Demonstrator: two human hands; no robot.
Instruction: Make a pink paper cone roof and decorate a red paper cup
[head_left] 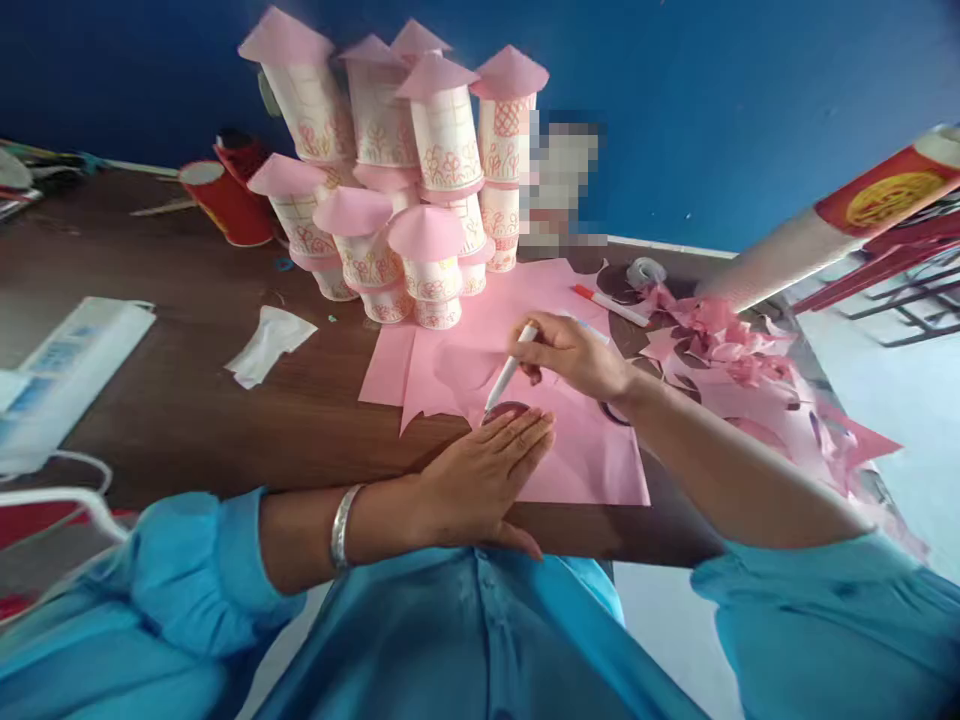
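Observation:
A sheet of pink paper (pixel 592 460) lies on the brown table (pixel 187 400) in front of me. My left hand (pixel 480 480) rests flat on it, fingers together, pressing down a small dark red round object (pixel 506 411) that shows just past my fingertips. My right hand (pixel 574 355) holds a white pen (pixel 510 370) with its tip down on the paper at the edge of that round object. A silver bangle (pixel 343 525) sits on my left wrist.
A stack of paper cups with pink cone roofs (pixel 405 170) stands behind the paper. A red-capped marker (pixel 609 305), a tape roll (pixel 645 272) and pink paper scraps (pixel 720 340) lie to the right. Red cups (pixel 229 200), a white scrap (pixel 268 343) and a white box (pixel 67 370) lie left.

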